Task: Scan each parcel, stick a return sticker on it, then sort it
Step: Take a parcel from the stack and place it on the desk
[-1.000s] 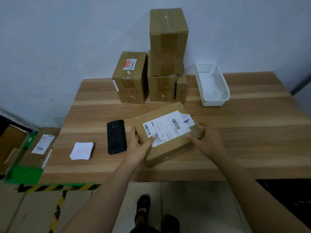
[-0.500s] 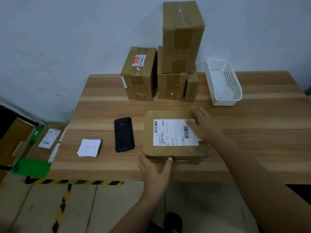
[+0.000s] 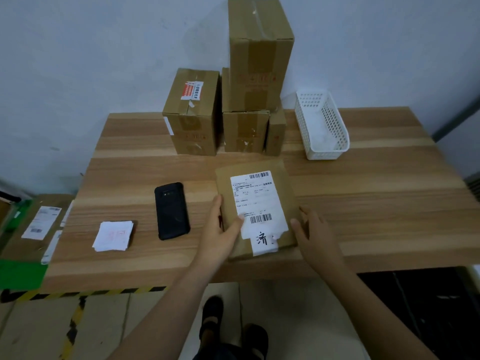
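Seemingly early in this parcel's turn: the parcel [image 3: 259,201] lies flat near the front edge of the worktop [image 3: 376,203], label up, with no return sticker visible on it. The left hand [image 3: 220,229] rests on its left edge, thumb on the label and fingers straight along the side. The right hand [image 3: 314,235] touches the right edge with loose fingers. Neither grip is closed around it. The phone [image 3: 172,211], probably the scanner, lies untouched just left of the parcel, and the stickers [image 3: 113,235] sit beyond it. So scanning, sticking and sorting look to be still ahead. The boxes [image 3: 244,100] stacked at the back appear to be waiting, while the labelled packets [image 3: 41,222] on the floor at the left may already be sorted.
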Demonstrator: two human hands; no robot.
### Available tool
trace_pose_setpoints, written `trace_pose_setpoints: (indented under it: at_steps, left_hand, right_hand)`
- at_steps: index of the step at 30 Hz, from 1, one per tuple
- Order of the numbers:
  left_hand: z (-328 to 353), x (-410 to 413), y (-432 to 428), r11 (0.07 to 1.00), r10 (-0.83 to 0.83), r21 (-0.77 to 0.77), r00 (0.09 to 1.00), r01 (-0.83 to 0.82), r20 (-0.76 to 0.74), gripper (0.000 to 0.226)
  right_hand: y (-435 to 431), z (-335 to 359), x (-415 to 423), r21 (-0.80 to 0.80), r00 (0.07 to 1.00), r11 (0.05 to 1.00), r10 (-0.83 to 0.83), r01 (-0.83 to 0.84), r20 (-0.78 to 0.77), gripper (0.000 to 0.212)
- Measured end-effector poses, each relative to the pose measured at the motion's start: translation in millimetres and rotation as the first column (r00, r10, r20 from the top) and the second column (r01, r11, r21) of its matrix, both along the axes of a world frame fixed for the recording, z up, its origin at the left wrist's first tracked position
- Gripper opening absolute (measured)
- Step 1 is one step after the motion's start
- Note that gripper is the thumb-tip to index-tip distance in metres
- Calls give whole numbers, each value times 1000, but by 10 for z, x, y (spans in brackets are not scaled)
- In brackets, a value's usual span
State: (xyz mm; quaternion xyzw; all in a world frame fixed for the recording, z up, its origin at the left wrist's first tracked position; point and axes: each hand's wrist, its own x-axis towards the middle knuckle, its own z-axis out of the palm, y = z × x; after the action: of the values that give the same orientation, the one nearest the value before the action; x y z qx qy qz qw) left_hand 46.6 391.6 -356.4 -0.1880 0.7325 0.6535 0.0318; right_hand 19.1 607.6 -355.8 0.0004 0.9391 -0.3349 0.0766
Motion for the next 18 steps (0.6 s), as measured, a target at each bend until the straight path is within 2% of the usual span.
trace_pose_setpoints:
  at_steps: [6,9,12,14,18]
  left_hand:
    - [-63,231,77,999,44,-23,999,-44,7,63]
    - [16,158,57,997,63,-55,998,-63,-10,57]
    - [208,197,-3,969,82,-225,993,-99,-87,50]
    - [284,273,-123,917,55,-383,986,-112,-156,50]
    - [456,377,-508,795,-73,-600,967,-92,-246,46]
  right_hand:
    - [-141,-1,131,-44,996,995,-88,87,-6,47]
    - [-158,45,162,-24,990,992,-126,124,-63,37]
    - [-237,199,155,-14,964,989,-145,145,-221,35]
    - [-368,306,130,-45,960,997,-79,70,-268,38]
    - [-811,505,108,-82,954,993,56,-83,-295,37]
